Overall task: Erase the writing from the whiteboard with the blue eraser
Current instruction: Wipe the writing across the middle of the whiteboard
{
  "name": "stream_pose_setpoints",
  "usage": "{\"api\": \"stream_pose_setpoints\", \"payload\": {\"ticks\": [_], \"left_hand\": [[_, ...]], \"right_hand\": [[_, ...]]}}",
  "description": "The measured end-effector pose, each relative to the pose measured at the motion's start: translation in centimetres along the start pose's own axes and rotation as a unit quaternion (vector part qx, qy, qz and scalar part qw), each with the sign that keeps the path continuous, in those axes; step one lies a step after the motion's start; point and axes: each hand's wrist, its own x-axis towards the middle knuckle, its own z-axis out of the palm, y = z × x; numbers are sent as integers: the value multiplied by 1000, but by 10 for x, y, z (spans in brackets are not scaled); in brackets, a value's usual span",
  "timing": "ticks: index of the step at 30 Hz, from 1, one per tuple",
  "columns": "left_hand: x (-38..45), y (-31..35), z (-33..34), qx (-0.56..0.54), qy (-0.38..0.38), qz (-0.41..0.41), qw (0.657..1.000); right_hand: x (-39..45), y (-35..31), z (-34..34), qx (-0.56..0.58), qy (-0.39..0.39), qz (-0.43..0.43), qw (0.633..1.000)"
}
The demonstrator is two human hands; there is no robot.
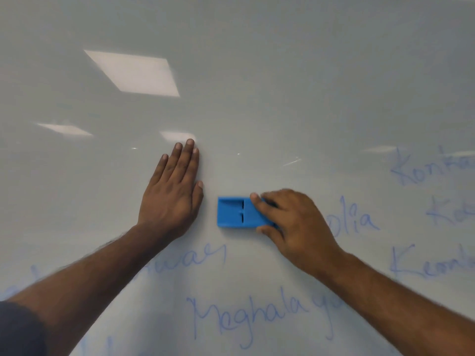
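1. blue eraser (237, 212): judged light and rigid, a hard plastic block; likely to glide easily over the glossy whiteboard (257, 86), so steady pressure toward the board probably needed to keep the wiping face flat.
2. best taken by its two long edges, as now: right hand (295, 222) curled over the right end, a fingertip on the upper edge and thumb on the lower edge, pinching the block between them.
3. looks: bright blue, rectangular, lying lengthwise, with a dark slot across the middle of its back and a shallow recessed panel; left half showing, right end hidden under the fingers.
4. place: pressed against the board, sticking out to the left of the right hand, just beside but apart from the left hand's thumb.
5. left hand (172, 199): flat, fingers straight and close together, palm resting on the board, holding nothing.
6. blue writing (257, 317): faint cursive words below both hands and off to the right of the right hand; board above the hands free of marks, only ceiling-light reflections.
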Motion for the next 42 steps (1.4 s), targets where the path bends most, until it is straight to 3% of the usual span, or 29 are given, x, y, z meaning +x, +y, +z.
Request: {"api": "stream_pose_setpoints", "payload": {"ticks": [5, 12, 16, 27, 37, 42], "left_hand": [[-1, 7, -4, -2, -12, -9, 1000], [5, 23, -3, -10, -13, 4, 1000], [11, 45, 5, -26, -6, 9, 1000], [10, 73, 28, 1, 2, 6, 1000], [8, 79, 28, 11, 5, 10, 1000], [6, 81, 29, 7, 4, 8, 1000]], "right_hand": [[-31, 19, -10, -62, -44, -75, 994], [15, 58, -32, -35, 24, 56, 998], [6, 51, -23, 13, 39, 81, 996], [-89, 70, -24, -74, -59, -63, 994], [-29, 110, -43, 3, 69, 131, 989], [-68, 80, -21, 16, 47, 80, 996]]}}
